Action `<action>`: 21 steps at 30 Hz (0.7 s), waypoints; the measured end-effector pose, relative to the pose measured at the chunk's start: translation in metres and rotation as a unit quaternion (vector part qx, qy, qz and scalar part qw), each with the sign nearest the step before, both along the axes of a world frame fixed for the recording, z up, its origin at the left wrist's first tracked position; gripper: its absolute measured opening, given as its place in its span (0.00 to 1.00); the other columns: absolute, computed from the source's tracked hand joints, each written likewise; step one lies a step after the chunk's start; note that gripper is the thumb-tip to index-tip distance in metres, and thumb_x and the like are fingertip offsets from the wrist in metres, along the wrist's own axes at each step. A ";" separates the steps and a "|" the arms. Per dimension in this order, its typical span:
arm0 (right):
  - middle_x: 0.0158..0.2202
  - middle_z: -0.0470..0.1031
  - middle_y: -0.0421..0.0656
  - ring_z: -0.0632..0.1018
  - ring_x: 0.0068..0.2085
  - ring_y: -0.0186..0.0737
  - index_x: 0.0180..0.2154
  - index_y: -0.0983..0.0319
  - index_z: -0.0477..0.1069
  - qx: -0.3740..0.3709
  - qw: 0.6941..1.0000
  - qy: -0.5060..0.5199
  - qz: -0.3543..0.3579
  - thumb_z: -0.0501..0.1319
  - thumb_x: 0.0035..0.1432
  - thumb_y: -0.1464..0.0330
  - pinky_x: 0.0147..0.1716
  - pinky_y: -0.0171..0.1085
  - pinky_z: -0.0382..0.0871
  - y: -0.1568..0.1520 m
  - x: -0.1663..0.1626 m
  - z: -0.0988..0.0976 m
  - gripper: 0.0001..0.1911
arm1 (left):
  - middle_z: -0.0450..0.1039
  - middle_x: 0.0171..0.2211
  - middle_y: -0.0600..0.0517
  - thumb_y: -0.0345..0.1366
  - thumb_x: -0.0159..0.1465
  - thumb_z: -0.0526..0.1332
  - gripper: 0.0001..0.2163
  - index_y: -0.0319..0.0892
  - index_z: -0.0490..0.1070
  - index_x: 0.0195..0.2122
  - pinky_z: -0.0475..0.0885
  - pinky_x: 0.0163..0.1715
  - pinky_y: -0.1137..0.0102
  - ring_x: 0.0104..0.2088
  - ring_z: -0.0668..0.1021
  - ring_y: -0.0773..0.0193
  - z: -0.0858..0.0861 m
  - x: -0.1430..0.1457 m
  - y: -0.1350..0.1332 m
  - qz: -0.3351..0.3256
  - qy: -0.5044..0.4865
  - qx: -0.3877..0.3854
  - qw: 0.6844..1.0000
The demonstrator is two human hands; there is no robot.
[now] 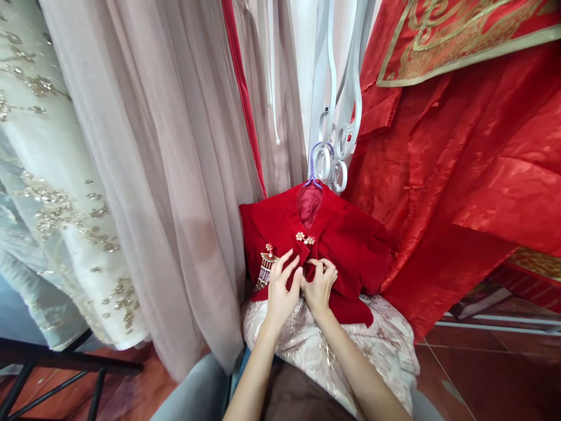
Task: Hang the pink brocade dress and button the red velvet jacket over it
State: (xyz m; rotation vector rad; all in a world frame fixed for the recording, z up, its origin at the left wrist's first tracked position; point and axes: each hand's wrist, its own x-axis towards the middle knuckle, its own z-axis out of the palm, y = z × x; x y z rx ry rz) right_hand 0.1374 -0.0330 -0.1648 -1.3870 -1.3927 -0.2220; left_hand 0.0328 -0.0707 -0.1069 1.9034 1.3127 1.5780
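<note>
A short red velvet jacket [346, 228] hangs on a purple hanger [312, 166], its lower part lying over pale embroidered fabric [385, 339]. Two gold flower-shaped clasps [305, 238] sit at its collar opening, and a beaded tassel ornament [265, 269] is on its left side in view. My left hand [283, 289] is at the jacket's front beside the tassel, fingers spread and thumb raised. Curled at the front opening, my right hand [319, 283] has its fingers and thumb pinched on the jacket's edge. The exact spot under its fingertips is hidden.
Sheer pinkish curtain-like fabric [175, 175] hangs to the left, past it a white beaded gown [74, 193]. A white scrolled metal stand [322, 161] holds the hanger. Large red satin garments [438, 175] fill the right. A black-legged piece of furniture [87, 359] stands lower left.
</note>
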 end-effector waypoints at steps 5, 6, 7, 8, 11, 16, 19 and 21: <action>0.39 0.66 0.47 0.70 0.42 0.46 0.35 0.59 0.72 0.063 0.996 0.042 0.049 0.60 0.58 0.65 0.43 0.48 0.66 -0.016 0.020 0.007 0.05 | 0.73 0.48 0.47 0.38 0.66 0.54 0.12 0.46 0.73 0.48 0.65 0.55 0.59 0.51 0.73 0.60 -0.003 0.003 0.000 -0.012 -0.031 -0.005 0.999; 0.38 0.67 0.46 0.70 0.41 0.45 0.34 0.59 0.72 0.062 0.995 0.053 0.059 0.60 0.58 0.65 0.42 0.47 0.66 -0.020 0.024 0.009 0.05 | 0.73 0.47 0.47 0.38 0.66 0.53 0.12 0.46 0.74 0.46 0.66 0.54 0.60 0.50 0.74 0.60 -0.003 0.003 0.000 -0.013 -0.046 -0.003 0.999; 0.38 0.68 0.46 0.70 0.41 0.45 0.34 0.59 0.73 0.056 0.994 0.065 0.069 0.60 0.58 0.65 0.42 0.47 0.67 -0.024 0.029 0.013 0.05 | 0.74 0.45 0.47 0.38 0.67 0.53 0.12 0.45 0.74 0.44 0.66 0.53 0.61 0.49 0.74 0.60 -0.002 0.003 0.000 -0.019 -0.060 0.000 0.998; 0.37 0.69 0.45 0.71 0.40 0.44 0.33 0.59 0.73 0.049 0.993 0.080 0.077 0.60 0.58 0.65 0.42 0.47 0.67 -0.028 0.033 0.017 0.05 | 0.74 0.44 0.47 0.38 0.67 0.53 0.12 0.45 0.75 0.42 0.67 0.53 0.62 0.48 0.74 0.60 0.000 0.004 -0.001 -0.030 -0.073 0.000 0.997; 0.37 0.70 0.45 0.72 0.40 0.43 0.33 0.60 0.73 0.023 0.984 0.138 0.111 0.61 0.58 0.64 0.42 0.44 0.68 -0.043 0.044 0.036 0.06 | 0.74 0.44 0.46 0.40 0.66 0.53 0.12 0.43 0.75 0.41 0.67 0.52 0.63 0.48 0.74 0.60 0.003 0.008 -0.004 -0.073 -0.108 -0.022 0.991; 0.35 0.71 0.44 0.75 0.38 0.40 0.30 0.60 0.74 -0.048 0.950 0.173 0.257 0.63 0.55 0.65 0.39 0.38 0.70 -0.071 0.042 0.073 0.06 | 0.72 0.50 0.46 0.48 0.64 0.55 0.18 0.43 0.73 0.47 0.61 0.57 0.61 0.53 0.72 0.57 0.006 0.017 -0.010 -0.152 -0.247 -0.147 0.946; 0.38 0.74 0.44 0.76 0.41 0.41 0.34 0.58 0.76 -0.094 0.927 0.164 0.325 0.61 0.58 0.65 0.42 0.39 0.71 -0.079 0.030 0.079 0.06 | 0.75 0.48 0.45 0.56 0.61 0.53 0.25 0.41 0.75 0.44 0.64 0.56 0.61 0.53 0.72 0.53 0.006 0.018 -0.013 -0.191 -0.424 -0.262 0.846; 0.43 0.74 0.45 0.76 0.44 0.40 0.41 0.57 0.76 -0.115 0.913 0.161 0.356 0.58 0.60 0.66 0.45 0.39 0.71 -0.079 0.024 0.076 0.09 | 0.75 0.46 0.45 0.58 0.58 0.55 0.25 0.41 0.76 0.41 0.65 0.54 0.62 0.53 0.73 0.53 0.004 0.016 -0.014 -0.171 -0.506 -0.312 0.786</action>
